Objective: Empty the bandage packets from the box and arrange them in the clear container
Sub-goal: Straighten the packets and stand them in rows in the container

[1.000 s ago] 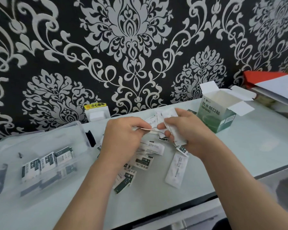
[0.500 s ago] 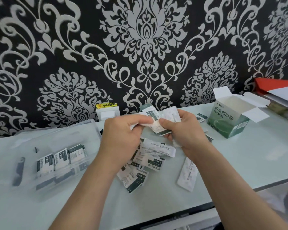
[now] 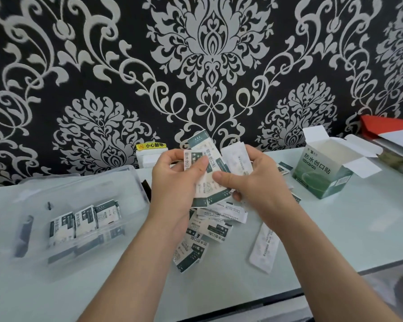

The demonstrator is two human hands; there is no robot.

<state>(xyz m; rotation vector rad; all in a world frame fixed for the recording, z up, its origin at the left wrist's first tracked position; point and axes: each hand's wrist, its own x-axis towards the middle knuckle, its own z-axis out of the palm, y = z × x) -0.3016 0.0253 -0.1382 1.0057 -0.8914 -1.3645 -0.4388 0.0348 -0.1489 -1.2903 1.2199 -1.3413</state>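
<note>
Head view: left grip [image 3: 175,180] and right grip [image 3: 254,182] together pinch a fanned stack of white-and-green paper bandage packets [image 3: 206,159]. Their long axes stand nearly upright, green top ends up against the patterned wall. Beneath the grips, loose packets [image 3: 209,231] lie heaped on the pale glass worktop [image 3: 358,228]. To the left sits the clear plastic container [image 3: 116,189], with three packets [image 3: 84,219] in a row inside. To the right, well apart, stands the opened green-and-white cardboard box [image 3: 321,177]. The worktop's front edge runs under the forearms.
</note>
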